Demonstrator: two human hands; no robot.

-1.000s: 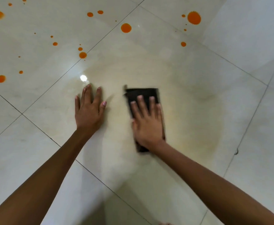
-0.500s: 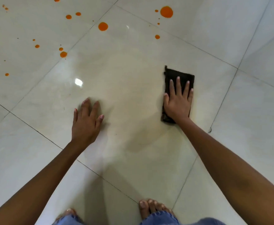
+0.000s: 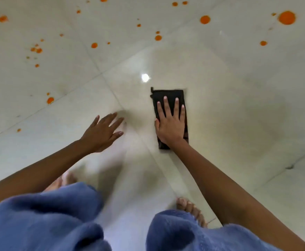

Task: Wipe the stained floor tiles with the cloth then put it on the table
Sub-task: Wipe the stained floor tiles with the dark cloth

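Observation:
A folded black cloth [image 3: 168, 95] lies flat on the pale floor tiles [image 3: 229, 84]. My right hand [image 3: 170, 122] presses on it with straight, spread fingers, covering its near half. My left hand [image 3: 102, 132] is to the left of the cloth with fingers spread and straight, blurred, close to the floor; whether it touches the tile I cannot tell. Orange stains dot the tiles farther away, such as a large spot [image 3: 286, 17] at the upper right and a smaller one [image 3: 50, 100] at the left. A dull wet smear surrounds the cloth.
My knees in blue trousers [image 3: 45, 220] fill the bottom of the view, with bare toes [image 3: 189, 207] on the floor near my right arm. Dark grout lines [image 3: 101, 74] cross the floor. No table is in view.
My right hand slid the cloth out to the right and then back toward the left. My left hand lifted and shifted, now blurred. The view tilted down, bringing my knees and feet into sight.

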